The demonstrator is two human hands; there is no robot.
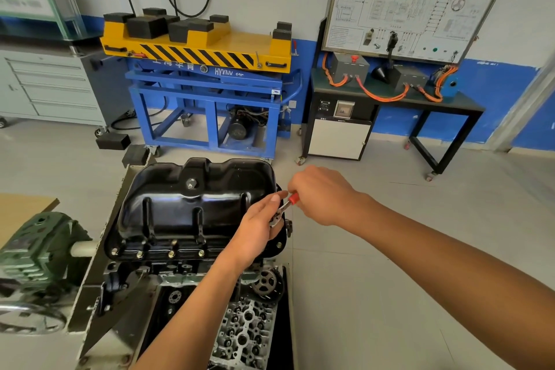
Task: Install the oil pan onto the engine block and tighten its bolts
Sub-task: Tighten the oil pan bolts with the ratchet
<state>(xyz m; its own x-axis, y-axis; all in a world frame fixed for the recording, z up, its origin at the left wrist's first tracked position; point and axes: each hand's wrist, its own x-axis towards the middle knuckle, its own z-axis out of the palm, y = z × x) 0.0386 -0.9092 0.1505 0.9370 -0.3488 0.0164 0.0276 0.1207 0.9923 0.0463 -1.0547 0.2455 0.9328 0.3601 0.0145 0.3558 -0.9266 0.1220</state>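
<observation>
A glossy black oil pan (192, 204) sits upside-down on the engine block (180, 272), which hangs in a stand. Several bolts (171, 254) show along its near flange. At the pan's right edge a small ratchet wrench (283, 209) with a red handle stands on the flange. My left hand (258, 230) lies over the pan's right side, its fingers round the ratchet's head. My right hand (322, 194) grips the red handle from the right. The bolt under the ratchet is hidden by my left hand.
A cylinder head (243, 333) lies below the block. A green gearbox (36, 249) of the stand sits at left. Behind stand a blue and yellow lift table (207, 69), a training board on a black bench (399, 99) and grey drawers (51, 84). Grey floor lies right.
</observation>
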